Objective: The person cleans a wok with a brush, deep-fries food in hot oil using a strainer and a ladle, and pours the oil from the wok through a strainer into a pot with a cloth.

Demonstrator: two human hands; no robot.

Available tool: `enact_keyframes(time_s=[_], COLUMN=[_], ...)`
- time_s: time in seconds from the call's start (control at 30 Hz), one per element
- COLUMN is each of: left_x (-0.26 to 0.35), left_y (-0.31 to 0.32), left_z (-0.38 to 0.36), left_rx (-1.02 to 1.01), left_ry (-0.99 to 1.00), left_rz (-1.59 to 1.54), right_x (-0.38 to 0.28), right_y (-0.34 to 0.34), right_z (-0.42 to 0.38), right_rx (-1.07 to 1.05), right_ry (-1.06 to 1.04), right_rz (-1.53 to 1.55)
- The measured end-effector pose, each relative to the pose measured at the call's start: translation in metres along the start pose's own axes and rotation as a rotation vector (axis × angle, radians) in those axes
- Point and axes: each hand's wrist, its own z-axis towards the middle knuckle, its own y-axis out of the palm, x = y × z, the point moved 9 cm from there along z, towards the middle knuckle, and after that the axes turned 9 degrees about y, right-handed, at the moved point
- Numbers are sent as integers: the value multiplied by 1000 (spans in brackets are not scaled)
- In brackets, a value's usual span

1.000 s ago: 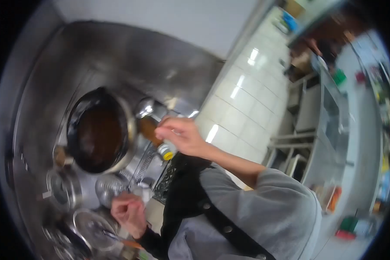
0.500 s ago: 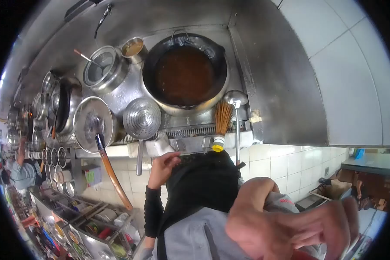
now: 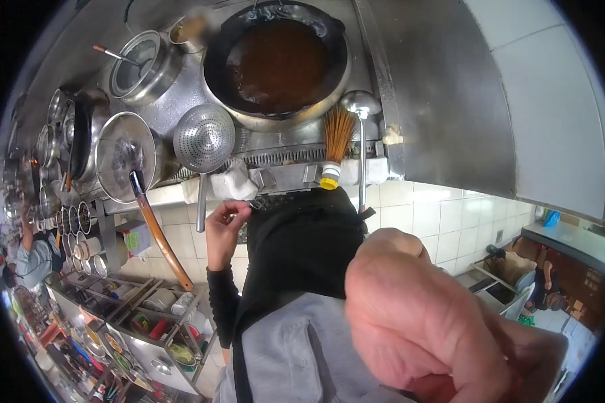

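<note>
My left hand [image 3: 227, 220] is by the stove's front edge, beside a white cloth [image 3: 236, 180] and the black apron [image 3: 302, 248]. Its fingers are curled together, and what they hold, if anything, is too small to make out. Close to the camera, my right hand [image 3: 417, 309] looms large at the lower right, with its fingers hidden. A large wok [image 3: 213, 67] of brown liquid stands on the stove. In front of it lie a perforated skimmer [image 3: 205, 138], a bristle brush [image 3: 338, 138] with a yellow end, and a ladle [image 3: 361, 104].
A wooden-handled strainer [image 3: 124, 158] rests over a pot at the left. Behind it are a metal pot [image 3: 144, 67] with a spoon and a small container [image 3: 187, 32]. A person [image 3: 33, 258] is at the far left. Shelves [image 3: 134, 322] hold containers below.
The stove and its tools appear higher in the view. My left hand is higher and further left in the picture, still curled. My right hand looks larger, with its fingers less visible.
</note>
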Motion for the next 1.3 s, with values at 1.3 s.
enact_keyframes(time_s=[1.3], left_x=[380], left_y=[13], left_z=[-96], left_rx=[-126], left_ry=[1097], left_rz=[-508], right_x=[192], right_y=[-204], right_z=[-222], right_rx=[-105], right_ry=[1229], right_rz=[-928])
